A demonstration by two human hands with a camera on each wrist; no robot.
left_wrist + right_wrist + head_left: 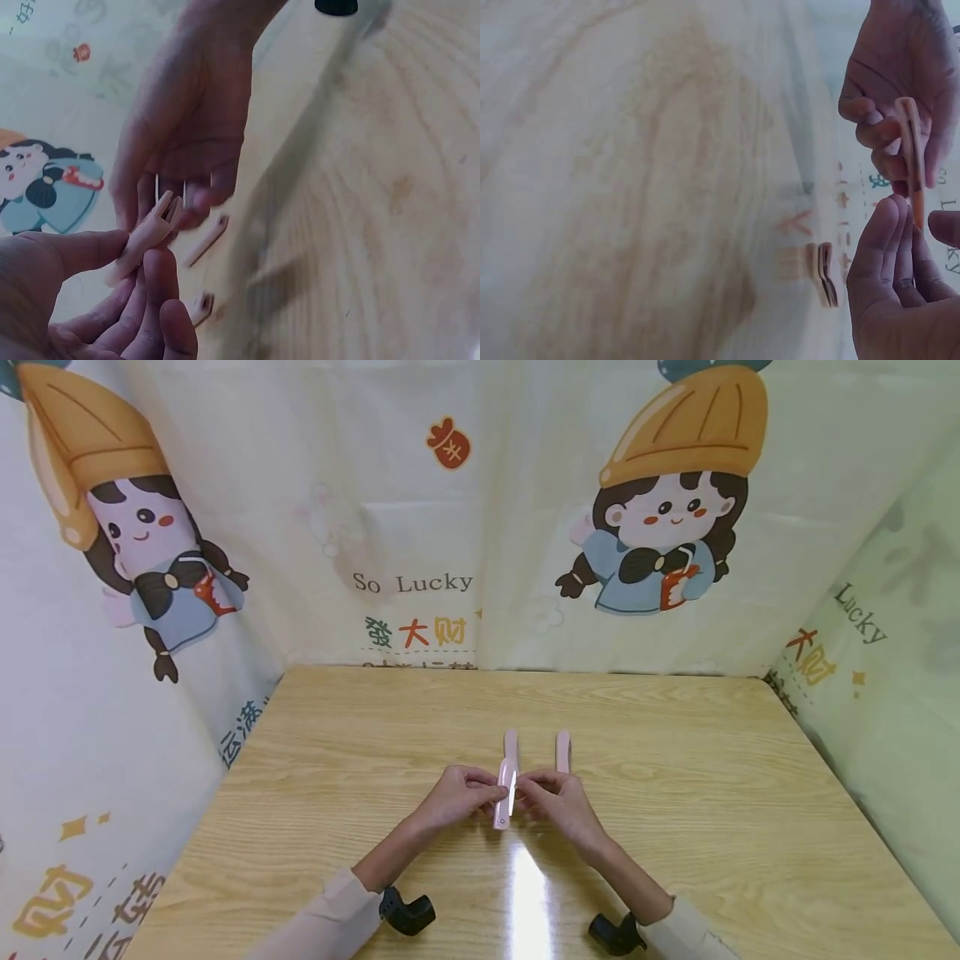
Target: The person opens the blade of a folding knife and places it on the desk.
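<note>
Between my two hands is a pink folding knife (502, 810) with a pale blade swung partly out of its slotted handle. My left hand (452, 795) grips the handle (139, 251) between thumb and fingers. From the other side, my right hand (561, 806) has its fingertips at the pale blade and appears to pinch it. The right wrist view shows the right fingers (889, 255) against the knife (910, 146), with the thumb on the far side. Two more slim pink pieces lie beyond the hands, one on the left (512, 743) and one on the right (563, 750).
The wooden table (337, 727) reaches back to a printed curtain (525, 527), which also hangs along both sides. Black wrist cameras sit on the left forearm (407, 912) and the right forearm (617, 935). A bright reflection lies on the tabletop in front of the hands.
</note>
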